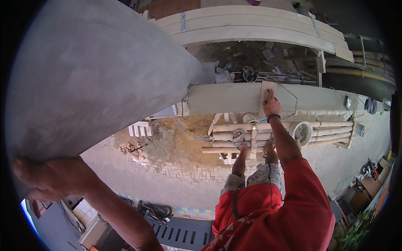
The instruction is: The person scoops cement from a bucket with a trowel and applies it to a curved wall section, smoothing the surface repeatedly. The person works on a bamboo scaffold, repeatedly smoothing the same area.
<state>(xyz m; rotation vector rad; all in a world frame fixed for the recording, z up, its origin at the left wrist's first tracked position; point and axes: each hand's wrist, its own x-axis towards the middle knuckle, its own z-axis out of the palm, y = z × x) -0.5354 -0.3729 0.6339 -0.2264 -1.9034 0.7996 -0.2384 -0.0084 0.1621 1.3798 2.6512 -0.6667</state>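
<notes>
My right hand [271, 105] is closed on a pale flat rectangular plastering float [268, 87]. The float lies against a long grey plastered beam [228, 98], which runs across the view in front of me. Its handle is hidden under my fingers. At the lower left, my left hand [52, 178] grips the edge of a big smooth grey plastered column [96, 71]; some of its fingertips are out of sight around that edge. The column fills the upper left and meets the left end of the beam.
I stand on a raised bamboo-pole scaffold [234, 137] above the paved ground. A round bucket [301, 133] with grey stuff inside stands on the poles by my right foot. Bent wires [296, 100] stick out from the beam. Broken bricks [135, 150] and sand [184, 134] lie below.
</notes>
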